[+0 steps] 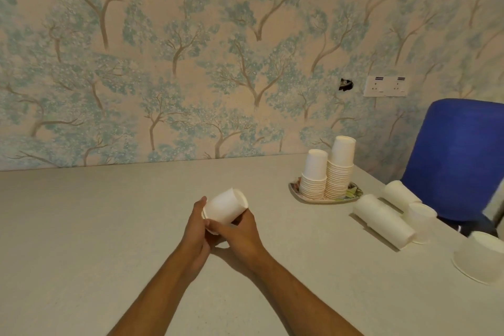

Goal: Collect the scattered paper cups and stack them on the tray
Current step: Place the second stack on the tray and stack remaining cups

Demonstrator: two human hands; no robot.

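Both hands hold a white paper cup [225,209] above the middle of the table, tilted on its side. My left hand [195,229] grips its rim end and my right hand [240,234] curls round its lower side. A patterned tray [354,195] stands at the back right and carries two upside-down cup stacks, a shorter one [314,174] and a taller one [341,168]. Loose cups lie to the right: a long nested stack on its side [383,221], another lying cup [399,195], an upside-down cup [421,222] and one near the right edge [480,259].
The pale table [95,226] runs back to a wall with tree-patterned wallpaper. A blue chair [458,158] stands close behind the table's right edge, beside the loose cups. A socket plate [386,86] sits on the wall above it.
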